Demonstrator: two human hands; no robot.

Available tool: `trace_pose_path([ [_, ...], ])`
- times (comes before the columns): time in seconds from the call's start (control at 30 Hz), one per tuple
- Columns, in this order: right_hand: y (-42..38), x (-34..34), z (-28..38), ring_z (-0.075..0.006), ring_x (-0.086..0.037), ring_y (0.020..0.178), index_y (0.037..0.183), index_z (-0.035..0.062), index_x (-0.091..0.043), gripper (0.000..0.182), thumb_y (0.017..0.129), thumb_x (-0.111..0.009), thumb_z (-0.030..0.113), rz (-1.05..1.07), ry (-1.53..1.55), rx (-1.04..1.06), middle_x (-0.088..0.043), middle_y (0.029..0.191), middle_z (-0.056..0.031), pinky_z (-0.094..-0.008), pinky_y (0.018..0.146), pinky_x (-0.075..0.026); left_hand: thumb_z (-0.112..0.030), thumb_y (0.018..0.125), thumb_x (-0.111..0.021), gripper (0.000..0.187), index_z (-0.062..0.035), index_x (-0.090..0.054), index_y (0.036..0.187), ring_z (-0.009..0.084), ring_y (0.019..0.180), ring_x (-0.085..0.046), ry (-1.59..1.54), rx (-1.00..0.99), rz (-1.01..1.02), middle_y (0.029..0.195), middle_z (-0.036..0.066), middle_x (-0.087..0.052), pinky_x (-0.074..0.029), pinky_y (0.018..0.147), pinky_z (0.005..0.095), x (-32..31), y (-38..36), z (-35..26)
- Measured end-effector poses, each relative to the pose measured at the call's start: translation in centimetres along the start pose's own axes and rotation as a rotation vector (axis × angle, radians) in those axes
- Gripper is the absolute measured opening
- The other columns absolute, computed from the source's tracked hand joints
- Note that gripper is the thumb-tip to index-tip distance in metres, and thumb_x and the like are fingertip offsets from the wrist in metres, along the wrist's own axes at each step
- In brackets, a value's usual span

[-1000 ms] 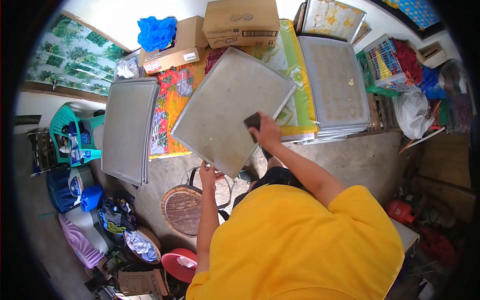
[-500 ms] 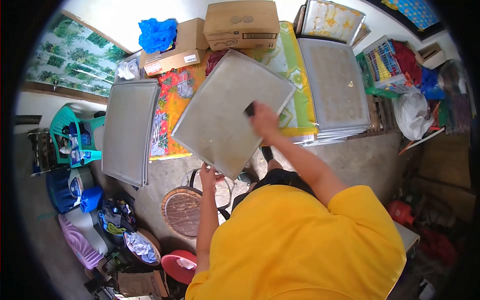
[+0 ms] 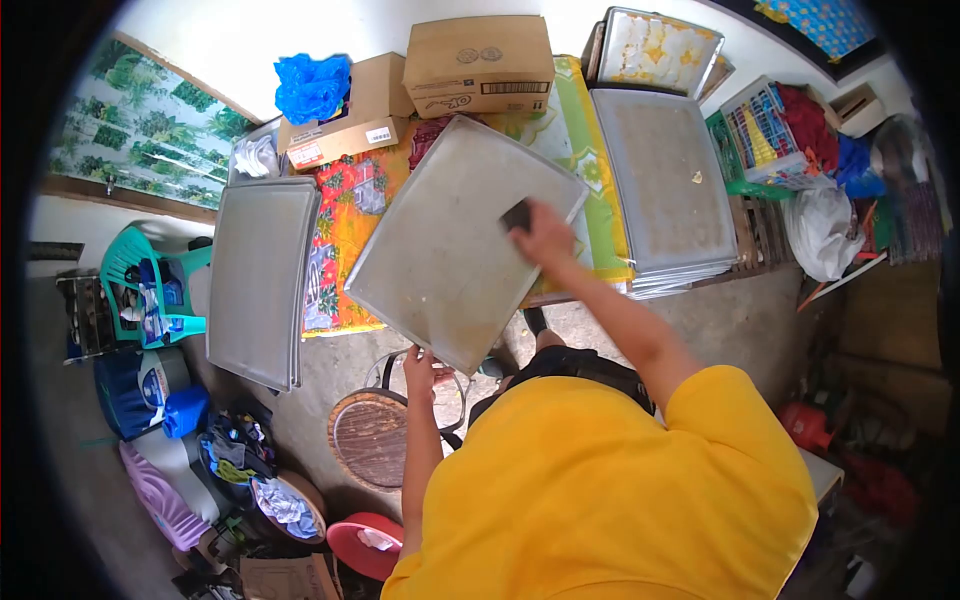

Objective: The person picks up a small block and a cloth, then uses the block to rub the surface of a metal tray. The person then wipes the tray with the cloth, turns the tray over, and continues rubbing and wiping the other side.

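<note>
A flat grey metal tray [image 3: 450, 240] lies tilted across the flowered tablecloth, one corner reaching past the table's front edge. My left hand [image 3: 425, 373] is closed on that near corner from below. Over the tray's right part, my right hand [image 3: 543, 236] grips a small dark block [image 3: 516, 216] against the surface. Both hands' fingertips are partly hidden. Stacks of similar trays stand on the left [image 3: 258, 280] and on the right [image 3: 668, 180].
Cardboard boxes [image 3: 478, 62] sit at the back of the table. Near my left arm are a round wooden stool [image 3: 370, 438] and a red basin [image 3: 362, 545]. A green chair [image 3: 135, 255] stands at the left, crates [image 3: 765, 130] at the right.
My right hand with the dark block has moved slightly right across the tray. The whole view has shifted a little, and my left hand keeps its hold on the corner.
</note>
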State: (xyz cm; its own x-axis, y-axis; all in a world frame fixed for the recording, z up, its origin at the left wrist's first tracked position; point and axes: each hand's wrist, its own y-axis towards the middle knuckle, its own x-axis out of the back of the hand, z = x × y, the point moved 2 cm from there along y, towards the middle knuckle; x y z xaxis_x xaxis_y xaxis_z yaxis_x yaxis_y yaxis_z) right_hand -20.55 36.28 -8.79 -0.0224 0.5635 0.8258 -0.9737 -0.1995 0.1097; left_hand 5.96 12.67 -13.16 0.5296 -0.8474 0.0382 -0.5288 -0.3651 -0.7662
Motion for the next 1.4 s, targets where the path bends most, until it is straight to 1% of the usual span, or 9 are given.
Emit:
trace_pose_path([
  [0.1, 6.3, 5.6, -5.0, -0.0332, -0.054, 0.113, 0.129, 0.0059, -0.042, 0.072, 0.074, -0.074, 0.041, -0.179, -0.138, -0.169, -0.055, 0.119, -0.0152, -0.0428, 0.091, -0.047, -0.014, 0.096, -0.043, 0.039, -0.0006, -0.037, 0.133, 0.0278, 0.060, -0.068, 0.029, -0.005, 0.023, 0.090, 0.018, -0.062, -0.059, 0.047, 0.0343, 0.0, 0.2, 0.0],
  [0.3, 7.8, 5.8, -9.4, -0.0324, -0.048, 0.120, 0.135, 0.0062, -0.034, 0.087, 0.071, -0.077, 0.045, -0.023, -0.157, -0.357, -0.049, 0.127, -0.0158, -0.0467, 0.091, -0.047, -0.012, 0.095, -0.042, 0.038, -0.0006, -0.038, 0.131, 0.0273, 0.059, -0.068, 0.050, -0.004, 0.008, 0.085, 0.017, -0.062, -0.060, 0.048, 0.0353, -0.3, -0.1, -0.5],
  [0.43, 3.5, 3.5, -7.4, -0.0338, -0.049, 0.119, 0.141, 0.0060, -0.029, 0.095, 0.071, -0.076, 0.048, 0.023, -0.174, -0.124, -0.047, 0.130, -0.0168, -0.0509, 0.088, -0.048, -0.013, 0.096, -0.043, 0.038, -0.0006, -0.038, 0.131, 0.0262, 0.058, -0.067, 0.049, -0.023, -0.013, 0.085, 0.017, -0.063, -0.059, 0.047, 0.0353, 0.0, 0.3, 0.2],
  [0.6, 7.0, 4.7, -11.1, -0.0341, -0.050, 0.116, 0.140, 0.0047, -0.029, 0.092, 0.074, -0.073, 0.050, -0.211, -0.095, -0.309, -0.049, 0.123, -0.0159, -0.0500, 0.084, -0.049, -0.013, 0.094, -0.044, 0.039, -0.0003, -0.039, 0.131, 0.0263, 0.057, -0.067, 0.053, -0.029, -0.022, 0.084, 0.017, -0.062, -0.059, 0.048, 0.0352, -0.3, -0.1, -0.2],
  [0.8, -0.9, 1.0, -4.6, -0.0368, -0.051, 0.114, 0.140, 0.0025, -0.030, 0.089, 0.076, -0.070, 0.050, 0.097, -0.114, -0.029, -0.050, 0.124, -0.0183, -0.0477, 0.087, -0.048, -0.012, 0.092, -0.044, 0.041, 0.0007, -0.038, 0.131, 0.0268, 0.058, -0.067, 0.044, -0.014, -0.033, 0.086, 0.017, -0.062, -0.059, 0.048, 0.0355, -0.5, -0.4, -0.6],
  [1.03, 6.3, 4.9, -9.3, -0.0365, -0.052, 0.114, 0.137, 0.0006, -0.036, 0.083, 0.076, -0.072, 0.045, -0.154, -0.170, -0.374, -0.050, 0.128, -0.0197, -0.0477, 0.088, -0.048, -0.011, 0.092, -0.044, 0.047, 0.0000, -0.034, 0.137, 0.0261, 0.056, -0.067, 0.020, -0.015, -0.067, 0.085, 0.017, -0.063, -0.059, 0.046, 0.0344, -0.3, 0.0, -0.1],
  [1.17, 1.2, 0.3, 0.2, -0.0348, -0.050, 0.118, 0.133, 0.0029, -0.041, 0.072, 0.076, -0.072, 0.033, 0.204, -0.099, -0.153, -0.050, 0.127, -0.0193, -0.0476, 0.093, -0.045, -0.012, 0.092, -0.046, 0.045, -0.0010, -0.038, 0.135, 0.0252, 0.054, -0.066, 0.032, -0.029, -0.085, 0.085, 0.018, -0.064, -0.059, 0.047, 0.0339, -0.3, 0.2, 0.3],
  [1.27, -4.4, -2.8, 7.1, -0.0331, -0.052, 0.113, 0.134, 0.0043, -0.039, 0.070, 0.077, -0.071, 0.030, 0.535, -0.160, 0.243, -0.051, 0.126, -0.0164, -0.0470, 0.088, -0.048, -0.013, 0.092, -0.047, 0.045, -0.0010, -0.040, 0.134, 0.0250, 0.054, -0.066, 0.030, -0.017, -0.088, 0.084, 0.017, -0.064, -0.059, 0.047, 0.0342, -0.3, 0.3, 0.0],
  [1.4, 2.7, -3.2, 2.0, -0.0349, -0.053, 0.111, 0.136, 0.0043, -0.038, 0.071, 0.078, -0.071, 0.028, 0.126, -0.149, 0.064, -0.052, 0.123, -0.0182, -0.0469, 0.091, -0.046, -0.016, 0.092, -0.048, 0.044, -0.0010, -0.041, 0.133, 0.0244, 0.056, -0.066, -0.021, -0.022, -0.086, 0.083, 0.015, -0.063, -0.059, 0.048, 0.0336, -0.3, -0.1, 0.5],
])
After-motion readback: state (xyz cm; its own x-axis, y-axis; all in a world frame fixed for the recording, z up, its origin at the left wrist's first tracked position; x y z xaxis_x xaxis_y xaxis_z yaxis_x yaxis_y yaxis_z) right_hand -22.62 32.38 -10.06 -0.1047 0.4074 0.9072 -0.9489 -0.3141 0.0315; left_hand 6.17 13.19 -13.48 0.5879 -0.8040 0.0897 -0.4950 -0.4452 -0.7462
